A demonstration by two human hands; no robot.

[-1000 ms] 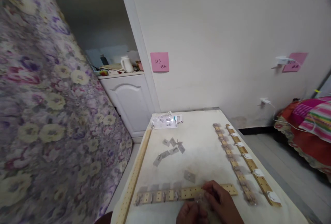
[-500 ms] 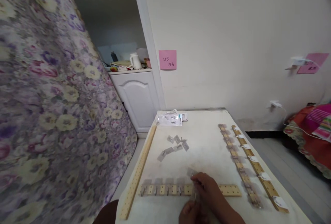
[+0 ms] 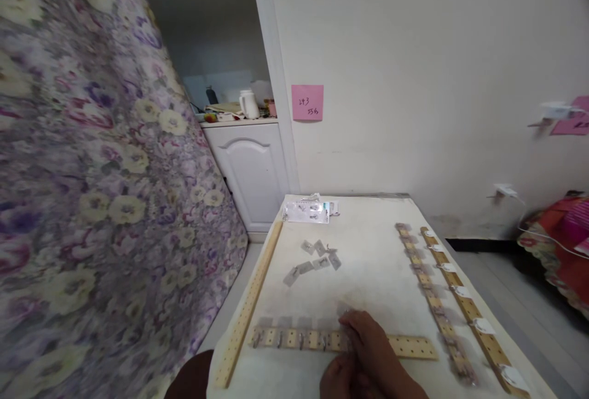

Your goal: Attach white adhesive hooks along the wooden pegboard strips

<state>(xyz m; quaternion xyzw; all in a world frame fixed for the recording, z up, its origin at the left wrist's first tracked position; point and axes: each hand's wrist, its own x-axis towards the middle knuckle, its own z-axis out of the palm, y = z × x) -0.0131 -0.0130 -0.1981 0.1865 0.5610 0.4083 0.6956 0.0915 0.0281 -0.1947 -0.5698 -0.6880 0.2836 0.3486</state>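
A pale wooden strip (image 3: 407, 346) with rows of holes lies across the near part of the table. Several clear adhesive hooks (image 3: 301, 340) sit along its left half, each with a metal hook. My right hand (image 3: 370, 340) is closed over the middle of the strip, pinching a clear adhesive hook (image 3: 343, 307) whose transparent edge shows beyond the fingertips. Just below, my left hand (image 3: 337, 377) is closed with its fingertips close to the right hand; what they hold is hidden. More loose clear hooks (image 3: 322, 262) lie farther back on the table.
Another perforated strip (image 3: 251, 304) runs along the table's left edge. At right lie a strip with clear hooks (image 3: 431, 296) and one with white hooks (image 3: 469, 307). Packaging (image 3: 306, 212) rests at the back. A floral curtain (image 3: 115, 202) hangs at left.
The view has turned slightly left, so the scene sits farther right. Both hands stay closed over the middle of the near strip, the left a little closer to the right.
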